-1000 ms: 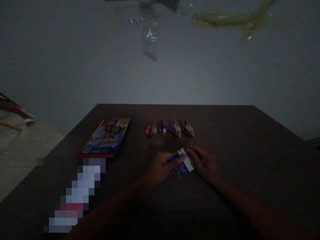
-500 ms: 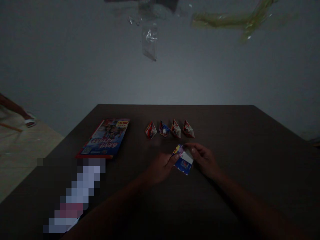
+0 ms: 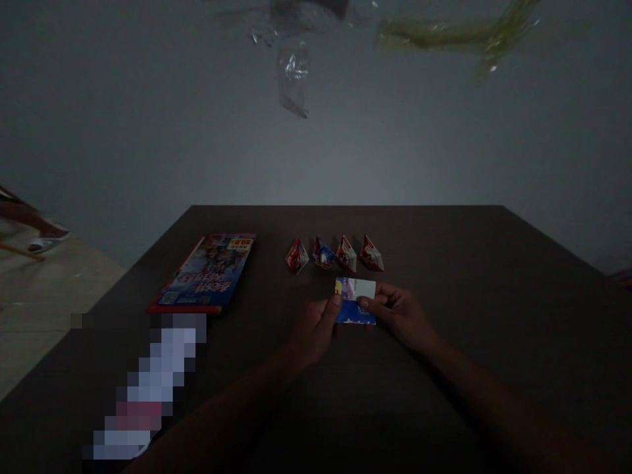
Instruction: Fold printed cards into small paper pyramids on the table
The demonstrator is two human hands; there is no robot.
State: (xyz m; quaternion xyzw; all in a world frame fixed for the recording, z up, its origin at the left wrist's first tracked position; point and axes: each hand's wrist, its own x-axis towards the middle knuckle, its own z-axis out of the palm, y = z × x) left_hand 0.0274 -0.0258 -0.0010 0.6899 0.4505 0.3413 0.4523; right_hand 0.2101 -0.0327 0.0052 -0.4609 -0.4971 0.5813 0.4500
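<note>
A small folded piece of printed paper (image 3: 354, 312), blue below with white and yellow above, is held between both hands over the table. My left hand (image 3: 316, 326) pinches its left edge, thumb on the face toward me. My right hand (image 3: 402, 313) grips the right side, its thumb lying across the front and the fingers behind. Just beyond the hands, several folded paper boats stand in a row: a red and white paper boat (image 3: 297, 257) on the left, a blue paper boat (image 3: 323, 255), then a paper boat (image 3: 346, 254) and another paper boat (image 3: 371, 253).
A stack of printed leaflets (image 3: 205, 273) lies at the table's left. Nearer me is a blurred-out pale item (image 3: 162, 375). The dark table (image 3: 474, 263) meets a grey wall (image 3: 395, 145) with tape and plastic on it. A person's leg (image 3: 29, 220) shows at far left.
The folded paper has turned from a tilt to nearly level and risen slightly. My right thumb has moved onto its front. The other person's foot at the left has shifted.
</note>
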